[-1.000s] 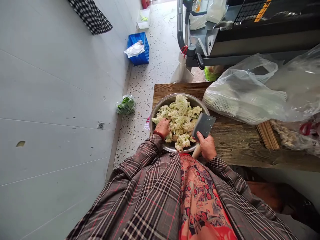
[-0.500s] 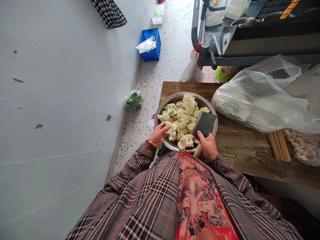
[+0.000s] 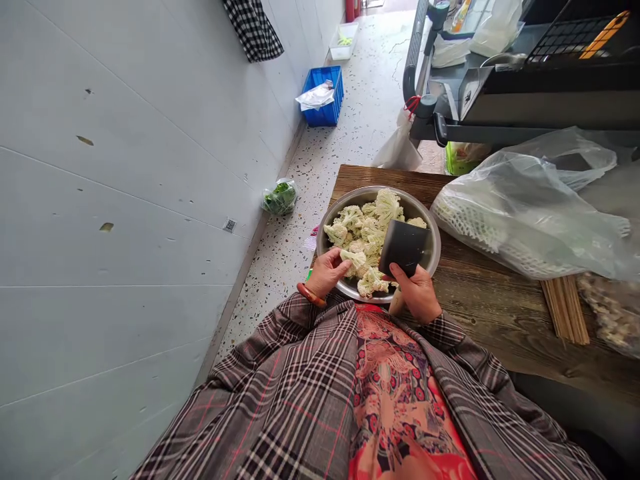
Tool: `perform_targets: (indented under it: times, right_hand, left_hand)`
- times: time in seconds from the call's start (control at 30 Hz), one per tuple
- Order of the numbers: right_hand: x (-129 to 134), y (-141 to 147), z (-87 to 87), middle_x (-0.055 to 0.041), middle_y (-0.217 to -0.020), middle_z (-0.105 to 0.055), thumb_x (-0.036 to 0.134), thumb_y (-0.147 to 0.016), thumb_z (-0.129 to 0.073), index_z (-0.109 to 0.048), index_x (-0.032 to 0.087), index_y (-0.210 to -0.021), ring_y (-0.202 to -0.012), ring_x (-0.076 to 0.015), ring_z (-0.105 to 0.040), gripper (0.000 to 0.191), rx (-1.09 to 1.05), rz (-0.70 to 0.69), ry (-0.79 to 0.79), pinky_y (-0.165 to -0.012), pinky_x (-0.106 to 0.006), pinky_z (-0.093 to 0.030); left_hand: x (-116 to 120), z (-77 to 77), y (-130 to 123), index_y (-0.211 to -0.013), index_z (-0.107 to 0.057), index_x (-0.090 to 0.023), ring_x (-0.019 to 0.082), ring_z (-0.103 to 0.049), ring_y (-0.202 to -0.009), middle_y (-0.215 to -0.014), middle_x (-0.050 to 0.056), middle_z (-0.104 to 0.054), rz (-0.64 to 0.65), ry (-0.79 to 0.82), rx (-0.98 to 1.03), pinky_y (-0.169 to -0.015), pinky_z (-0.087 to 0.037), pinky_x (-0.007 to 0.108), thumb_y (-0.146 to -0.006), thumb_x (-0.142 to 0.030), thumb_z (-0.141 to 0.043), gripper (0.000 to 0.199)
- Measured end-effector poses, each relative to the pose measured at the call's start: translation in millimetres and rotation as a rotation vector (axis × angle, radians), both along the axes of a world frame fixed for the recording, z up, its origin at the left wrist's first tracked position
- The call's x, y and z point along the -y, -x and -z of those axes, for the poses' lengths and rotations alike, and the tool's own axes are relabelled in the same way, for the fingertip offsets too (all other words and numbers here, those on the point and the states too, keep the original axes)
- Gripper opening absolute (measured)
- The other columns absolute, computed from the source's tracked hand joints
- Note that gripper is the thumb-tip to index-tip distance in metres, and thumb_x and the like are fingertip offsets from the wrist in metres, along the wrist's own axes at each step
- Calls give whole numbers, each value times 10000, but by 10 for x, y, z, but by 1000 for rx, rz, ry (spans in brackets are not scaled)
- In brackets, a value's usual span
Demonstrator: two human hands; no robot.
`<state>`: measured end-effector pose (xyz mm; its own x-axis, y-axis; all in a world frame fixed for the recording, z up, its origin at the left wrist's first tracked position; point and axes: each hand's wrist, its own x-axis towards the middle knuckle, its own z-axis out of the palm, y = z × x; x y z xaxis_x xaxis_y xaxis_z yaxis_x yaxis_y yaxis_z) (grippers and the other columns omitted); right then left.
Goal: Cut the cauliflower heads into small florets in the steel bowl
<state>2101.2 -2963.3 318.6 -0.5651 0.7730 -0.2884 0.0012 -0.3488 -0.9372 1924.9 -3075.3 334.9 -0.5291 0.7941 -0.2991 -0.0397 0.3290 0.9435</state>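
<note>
Cut cauliflower florets (image 3: 373, 230) fill a round metal bowl (image 3: 434, 223) in front of me. At the bowl's near left rim, my left hand (image 3: 327, 270) pinches a cauliflower floret (image 3: 353, 259) between thumb and fingers. My right hand (image 3: 419, 293) is closed on a dark, broad-bladed cleaver (image 3: 405, 245), thumb on the blade. The blade lies over the right part of the bowl, and its light wooden handle (image 3: 396, 303) points down towards my body. Some fingers of the right hand are hidden beneath the cleaver.
The bowl rests on a wooden table (image 3: 465, 293). To its right lie a large plastic bag (image 3: 530, 207) and a bundle of wooden sticks (image 3: 565, 310). Bagged greens (image 3: 280, 198) and a blue crate (image 3: 323, 113) stand on the floor along the wall. A metal cart (image 3: 500, 127) is beyond the table.
My left hand has turned the floret so that it shows flatter. The cleaver has shifted slightly left across the bowl. The whole view has moved a little as my head turned.
</note>
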Motion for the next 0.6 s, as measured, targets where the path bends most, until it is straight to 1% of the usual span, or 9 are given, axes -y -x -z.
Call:
perform_targets:
  times: [0.1,0.17,0.23,0.3,0.37,0.43,0.5,0.57,0.6]
  right_hand:
    - [14,-25,-91,-70,-855,-722,524,-767,-671,-687,168,-895,-691,-206,-690,379,25,-117,-76,-635,-346,-584]
    - [23,-40,-138,-77,-836,-721,528,-788,-652,-687,156,-900,-668,-204,-689,391,57,-179,-130,-627,-331,-565]
    - [34,-53,-169,-82,-825,-721,529,-801,-637,-684,149,-910,-653,-205,-688,398,76,-219,-168,-620,-323,-550]
    - [47,-63,-183,-83,-824,-720,530,-807,-629,-679,147,-916,-644,-208,-687,402,74,-239,-188,-611,-321,-540]
    - [58,-72,-181,-79,-827,-717,531,-806,-626,-675,151,-912,-637,-209,-685,398,67,-243,-188,-600,-318,-532]
    - [65,-83,-166,-70,-824,-716,531,-805,-625,-675,159,-902,-642,-209,-681,388,70,-228,-196,-602,-319,-530]
    - [67,-93,-146,-65,-860,-723,524,-805,-626,-685,168,-906,-717,-218,-682,375,77,-194,-237,-668,-331,-539]
    - [66,-98,-133,-60,-931,-730,515,-804,-633,-699,175,-936,-840,-233,-674,371,63,-163,-269,-786,-355,-536]
    - [66,-99,-132,-57,-967,-732,514,-800,-639,-704,178,-957,-896,-239,-666,376,46,-162,-261,-843,-368,-526]
  left_hand:
    - [32,-52,-52,-692,-581,-151,73,-404,-540,-579,-43,-469,21,22,-117,-502,-339,190,-744,-322,-665,198]
    - [49,-83,-88,-707,-595,-144,74,-410,-551,-594,-39,-477,52,12,-133,-510,-347,191,-758,-325,-646,195]
    - [64,-103,-125,-816,-639,-132,80,-452,-573,-651,-21,-534,88,-2,-95,-527,-384,197,-772,-328,-627,201]
    - [77,-104,-161,-978,-651,-130,93,-510,-601,-744,5,-600,96,-10,-37,-545,-431,211,-771,-320,-622,283]
    - [86,-86,-192,-1067,-633,-137,107,-557,-634,-837,28,-638,51,-26,-14,-569,-470,228,-752,-294,-636,352]
    - [92,-62,-216,-1070,-626,-144,115,-583,-670,-874,37,-649,-15,-52,-30,-609,-489,238,-728,-254,-653,360]
    - [93,-48,-235,-1056,-614,-149,121,-599,-709,-866,32,-653,-67,-80,-33,-661,-496,245,-703,-217,-672,365]
    - [93,-50,-251,-1024,-589,-154,123,-607,-737,-845,18,-647,-103,-106,-12,-701,-496,251,-684,-205,-693,360]
    - [94,-56,-258,-998,-577,-157,123,-608,-743,-837,13,-643,-113,-119,1,-710,-495,252,-681,-210,-701,345]
